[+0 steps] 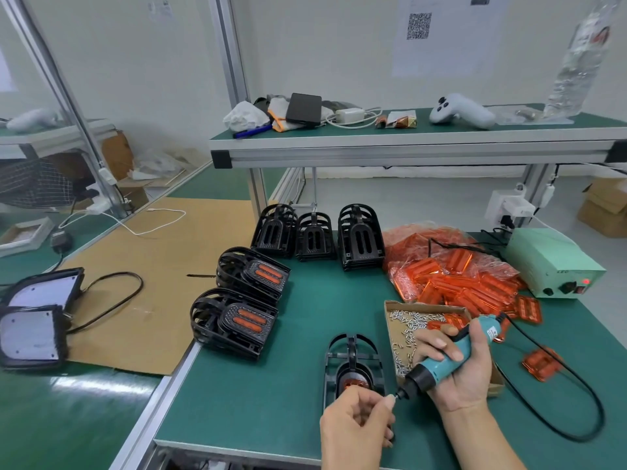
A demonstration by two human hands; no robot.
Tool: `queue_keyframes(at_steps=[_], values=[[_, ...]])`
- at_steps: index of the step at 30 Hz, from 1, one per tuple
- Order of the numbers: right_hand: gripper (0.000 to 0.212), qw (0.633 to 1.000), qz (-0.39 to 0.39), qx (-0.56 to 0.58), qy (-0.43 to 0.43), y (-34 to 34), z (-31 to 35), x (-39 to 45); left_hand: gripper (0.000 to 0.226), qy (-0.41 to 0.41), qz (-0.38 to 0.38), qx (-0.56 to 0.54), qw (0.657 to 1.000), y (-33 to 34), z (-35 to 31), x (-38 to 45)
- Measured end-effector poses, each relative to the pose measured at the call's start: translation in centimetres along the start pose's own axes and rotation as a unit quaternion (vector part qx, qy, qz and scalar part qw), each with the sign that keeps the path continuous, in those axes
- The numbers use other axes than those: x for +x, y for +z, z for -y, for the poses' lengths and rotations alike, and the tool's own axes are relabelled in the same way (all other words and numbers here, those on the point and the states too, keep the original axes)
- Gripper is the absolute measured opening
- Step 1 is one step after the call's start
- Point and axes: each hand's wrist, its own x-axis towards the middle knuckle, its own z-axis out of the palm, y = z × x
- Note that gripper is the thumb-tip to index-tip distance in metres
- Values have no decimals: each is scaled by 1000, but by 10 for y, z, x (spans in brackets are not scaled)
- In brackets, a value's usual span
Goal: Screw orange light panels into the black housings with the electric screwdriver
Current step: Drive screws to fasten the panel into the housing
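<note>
Pinched a screw in left hand fingertips, offered to electric screwdriver tip for loading. Wrapped right hand round grip. Black housing with orange panel just beyond left fingers.

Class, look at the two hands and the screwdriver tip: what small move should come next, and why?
Probably seat the screw on the bit. The left hand pinches something small right at the tip of the electric screwdriver, gripped by the right hand, and the black housing with its orange panel lies just beside.
</note>
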Motion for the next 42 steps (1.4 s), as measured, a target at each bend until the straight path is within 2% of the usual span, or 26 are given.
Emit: queue_keyframes(at_steps=[4, 8, 14, 20, 27, 32, 37, 42], values=[[42, 1000, -15, 24, -12, 4, -3, 0, 20, -13, -22, 8, 1000, 4, -2, 2], [37, 999, -13, 19, -24, 9, -7, -1, 24, -1, -55, 4, 998, 8, -3, 4], [42, 999, -2, 28, -19, 12, -9, 2, 35, 19, -84, 4, 996, 7, 1, 5], [35, 1000, 12, 3, -25, 15, -11, 3, 35, 49, -71, 30, 996, 5, 1, 7], [40, 1000, 11, 10, -20, 17, -11, 4, 34, 62, -55, 48, 995, 1, -2, 7], [35, 1000, 10, -15, -25, 21, -12, 4, 37, 68, -39, 67, 995, -3, -2, 10], [39, 998, 12, -50, -45, 31, -12, 3, 39, 61, -20, 83, 994, -8, -8, 15], [38, 994, 8, -88, -68, 46, -12, 7, 32, 129, 40, 144, 980, -26, -12, 17]])
